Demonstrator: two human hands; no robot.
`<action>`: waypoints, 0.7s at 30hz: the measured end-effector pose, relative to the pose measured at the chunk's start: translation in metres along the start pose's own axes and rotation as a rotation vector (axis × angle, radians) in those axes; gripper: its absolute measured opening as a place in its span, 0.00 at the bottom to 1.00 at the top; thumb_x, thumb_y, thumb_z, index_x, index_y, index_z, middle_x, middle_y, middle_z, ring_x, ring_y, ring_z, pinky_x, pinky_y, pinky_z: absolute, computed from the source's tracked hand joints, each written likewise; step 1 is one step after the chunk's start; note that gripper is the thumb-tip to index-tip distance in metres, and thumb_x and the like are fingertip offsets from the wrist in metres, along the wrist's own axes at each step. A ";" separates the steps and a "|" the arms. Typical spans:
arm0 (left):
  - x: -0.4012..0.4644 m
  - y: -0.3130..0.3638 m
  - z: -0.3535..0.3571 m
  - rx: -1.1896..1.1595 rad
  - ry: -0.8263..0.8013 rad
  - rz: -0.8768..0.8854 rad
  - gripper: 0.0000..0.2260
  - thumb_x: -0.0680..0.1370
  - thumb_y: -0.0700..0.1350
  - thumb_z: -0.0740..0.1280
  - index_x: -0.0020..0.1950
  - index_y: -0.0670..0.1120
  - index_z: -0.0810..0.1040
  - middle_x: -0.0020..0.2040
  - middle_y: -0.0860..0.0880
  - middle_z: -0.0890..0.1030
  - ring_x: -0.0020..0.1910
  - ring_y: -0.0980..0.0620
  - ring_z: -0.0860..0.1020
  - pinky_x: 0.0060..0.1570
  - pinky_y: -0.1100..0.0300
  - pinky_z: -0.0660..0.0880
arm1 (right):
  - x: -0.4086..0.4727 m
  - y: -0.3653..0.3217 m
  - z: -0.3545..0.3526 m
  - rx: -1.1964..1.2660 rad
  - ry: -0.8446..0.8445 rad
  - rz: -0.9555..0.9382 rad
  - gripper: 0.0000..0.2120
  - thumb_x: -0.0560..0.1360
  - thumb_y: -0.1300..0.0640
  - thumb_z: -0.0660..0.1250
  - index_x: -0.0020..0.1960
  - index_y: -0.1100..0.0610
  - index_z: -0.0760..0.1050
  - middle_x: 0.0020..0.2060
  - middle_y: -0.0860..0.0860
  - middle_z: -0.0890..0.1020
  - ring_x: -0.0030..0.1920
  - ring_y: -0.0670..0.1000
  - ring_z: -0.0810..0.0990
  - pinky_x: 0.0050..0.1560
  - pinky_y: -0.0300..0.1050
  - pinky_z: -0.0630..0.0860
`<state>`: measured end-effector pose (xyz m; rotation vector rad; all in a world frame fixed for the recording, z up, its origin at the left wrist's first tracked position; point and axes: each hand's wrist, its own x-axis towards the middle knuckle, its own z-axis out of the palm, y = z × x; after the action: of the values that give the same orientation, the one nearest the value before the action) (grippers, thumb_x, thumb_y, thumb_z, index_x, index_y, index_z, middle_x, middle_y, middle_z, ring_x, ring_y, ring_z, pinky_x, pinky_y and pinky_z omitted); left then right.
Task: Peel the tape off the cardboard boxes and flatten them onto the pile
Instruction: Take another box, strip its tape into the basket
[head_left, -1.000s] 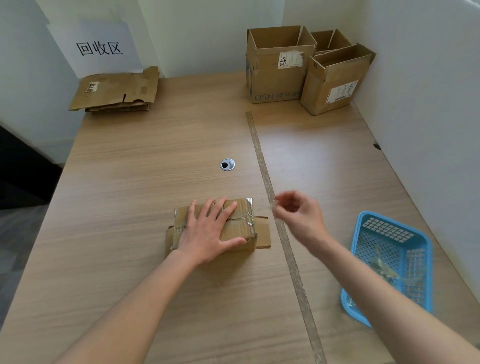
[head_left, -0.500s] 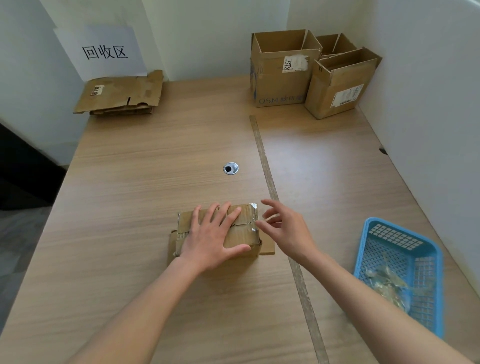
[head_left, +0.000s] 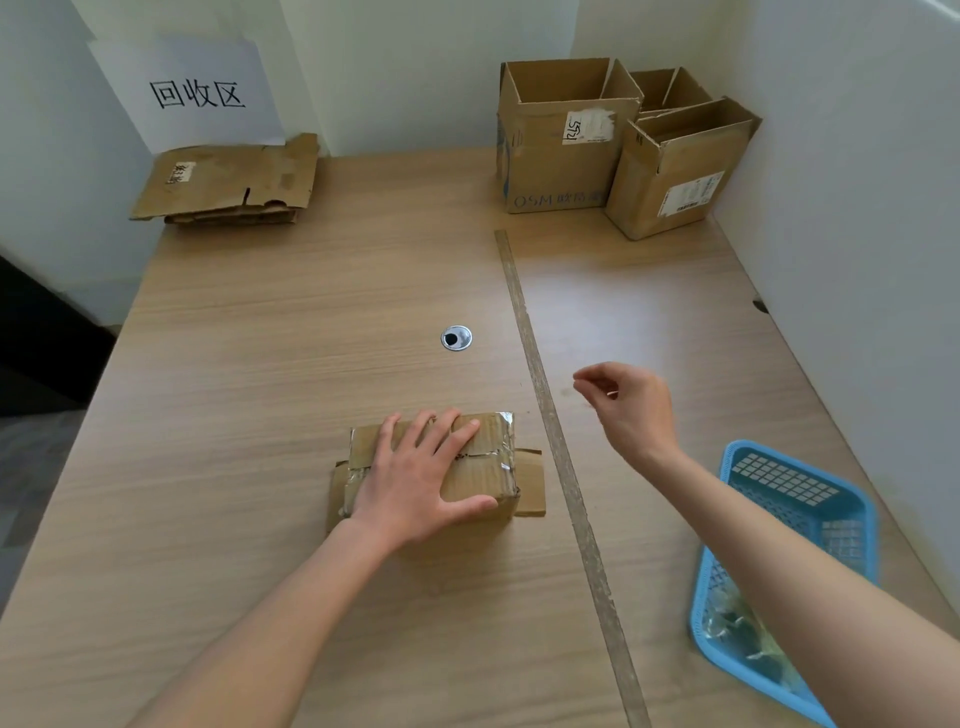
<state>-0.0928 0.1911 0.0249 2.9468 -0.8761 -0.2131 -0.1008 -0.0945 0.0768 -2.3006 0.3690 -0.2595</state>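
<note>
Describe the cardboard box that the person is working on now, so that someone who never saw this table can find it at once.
Start at the wooden table and go to its near middle, just left of the tape strip that runs along the top. There the small taped box lies under the left hand. Unlike the open boxes standing at the far right, it is closed, low and wrapped in shiny tape.

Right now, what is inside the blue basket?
The blue basket holds crumpled clear tape scraps at its near end; the right forearm covers part of the inside.
</note>
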 end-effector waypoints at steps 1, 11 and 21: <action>0.001 0.000 0.000 -0.002 0.004 0.001 0.45 0.70 0.82 0.41 0.82 0.60 0.50 0.82 0.55 0.55 0.81 0.49 0.53 0.78 0.38 0.42 | -0.003 0.005 -0.006 -0.032 -0.016 -0.028 0.05 0.76 0.56 0.75 0.52 0.52 0.85 0.45 0.46 0.86 0.45 0.45 0.83 0.46 0.35 0.77; 0.014 0.024 -0.002 -0.053 0.037 0.022 0.44 0.70 0.81 0.46 0.81 0.61 0.53 0.81 0.57 0.57 0.80 0.50 0.55 0.78 0.39 0.42 | -0.068 0.074 -0.068 -0.261 0.132 0.198 0.11 0.68 0.51 0.81 0.43 0.55 0.83 0.35 0.48 0.83 0.37 0.51 0.82 0.42 0.51 0.80; 0.039 0.106 0.007 -0.082 0.054 0.135 0.44 0.69 0.82 0.47 0.80 0.60 0.56 0.81 0.56 0.59 0.80 0.49 0.56 0.78 0.38 0.44 | -0.126 0.157 -0.093 -0.379 -0.120 0.312 0.08 0.79 0.61 0.69 0.56 0.58 0.85 0.53 0.51 0.86 0.54 0.54 0.82 0.58 0.51 0.78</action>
<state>-0.1187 0.0811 0.0237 2.7914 -1.0281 -0.1582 -0.2757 -0.2173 0.0161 -2.5635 0.7596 0.1153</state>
